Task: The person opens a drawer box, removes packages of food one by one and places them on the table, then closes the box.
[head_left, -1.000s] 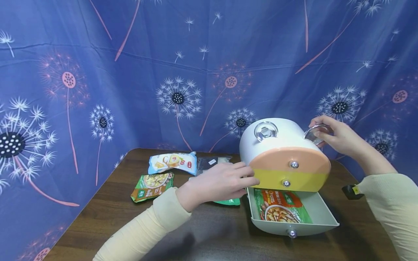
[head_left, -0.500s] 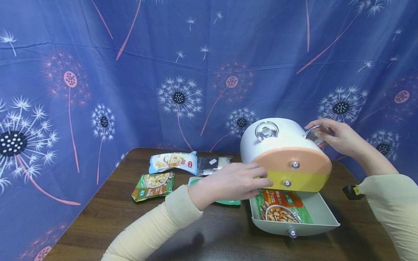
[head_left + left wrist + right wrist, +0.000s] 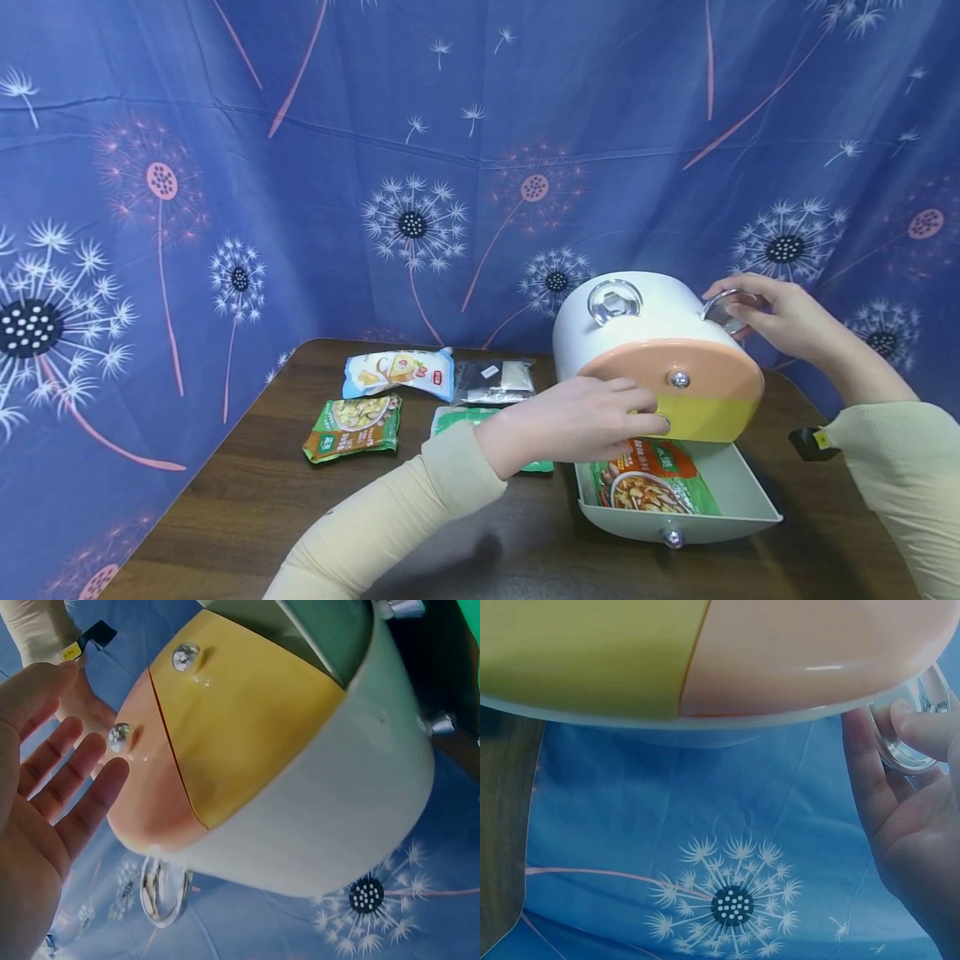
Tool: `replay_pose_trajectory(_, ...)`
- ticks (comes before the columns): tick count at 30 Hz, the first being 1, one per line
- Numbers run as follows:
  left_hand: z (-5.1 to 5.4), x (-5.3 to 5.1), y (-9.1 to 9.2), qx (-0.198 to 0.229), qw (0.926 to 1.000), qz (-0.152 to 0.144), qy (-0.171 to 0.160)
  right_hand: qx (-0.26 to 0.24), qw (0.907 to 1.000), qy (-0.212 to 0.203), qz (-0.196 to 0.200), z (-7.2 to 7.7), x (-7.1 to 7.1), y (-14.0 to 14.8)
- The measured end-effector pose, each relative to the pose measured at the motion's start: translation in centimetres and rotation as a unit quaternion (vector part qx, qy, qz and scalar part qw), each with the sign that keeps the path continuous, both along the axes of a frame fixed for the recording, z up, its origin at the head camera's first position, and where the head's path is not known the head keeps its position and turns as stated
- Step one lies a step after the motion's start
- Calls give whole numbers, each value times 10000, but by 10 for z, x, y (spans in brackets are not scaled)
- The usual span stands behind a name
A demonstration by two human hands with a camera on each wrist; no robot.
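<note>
A rounded white drawer box (image 3: 652, 302) stands on the table's right side, with a peach drawer front (image 3: 637, 360) above a yellow one (image 3: 708, 417). Its lowest, pale green drawer (image 3: 738, 479) is pulled out and holds a green-and-red food packet (image 3: 645, 479). My right hand (image 3: 787, 317) grips the silver ring handle (image 3: 911, 754) on top, thumb and fingers round it. In front of the yellow drawer is my left hand (image 3: 573, 421), its loosely bent fingers apart from the metal knobs (image 3: 185, 657) in the left wrist view. It partly hides the yellow front in the head view.
On the table (image 3: 247, 508), left of the box, lie a white-and-blue snack bag (image 3: 401, 372), a dark clear-fronted pouch (image 3: 491, 379), a green-and-brown packet (image 3: 354, 427) and a partly hidden green packet (image 3: 453, 417). A blue dandelion-print cloth (image 3: 315, 208) hangs behind.
My left hand has moved rightward across the front of the box, to near the yellow drawer's knob. The right hand keeps its hold on the handle, and the box stays put.
</note>
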State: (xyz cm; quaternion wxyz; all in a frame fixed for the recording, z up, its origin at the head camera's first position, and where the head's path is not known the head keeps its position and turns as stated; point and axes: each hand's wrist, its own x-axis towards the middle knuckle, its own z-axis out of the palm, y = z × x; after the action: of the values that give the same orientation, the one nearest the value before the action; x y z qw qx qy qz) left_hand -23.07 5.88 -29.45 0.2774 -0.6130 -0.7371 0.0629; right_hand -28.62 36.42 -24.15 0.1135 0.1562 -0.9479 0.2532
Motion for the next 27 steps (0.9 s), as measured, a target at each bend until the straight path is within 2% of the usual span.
replay_pose_trajectory(7, -2, -1, 17, -172, 9998, -13, 19, -34, 10000, -1, -10, 0, 0, 1)
replay_pose_trajectory(15, -10, -3, 33, -478, 9984, 67, -295, -19, 10000, 44, 15, 0, -1, 1)
replay_pose_trajectory(27, -20, -4, 51, -1047, 9927, 228, -551, -53, 10000, 21, 45, -1, -1, 0)
